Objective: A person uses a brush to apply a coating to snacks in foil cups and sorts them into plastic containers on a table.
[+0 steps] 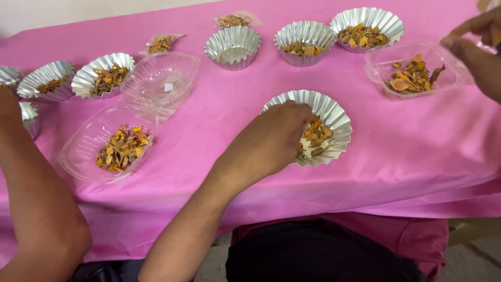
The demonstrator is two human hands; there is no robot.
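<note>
The right hand (pixel 274 141) reaches into a fluted foil cup (pixel 334 117) of orange dried pieces (pixel 315 136), fingers curled (grip hidden); left hand out of view.

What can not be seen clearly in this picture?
- Right hand fingertips: hidden inside the foil cup; any grip unclear.
- Left hand: cut off by the left edge; only the forearm shows.
- Another person's hand: cut off by the right edge.
</note>
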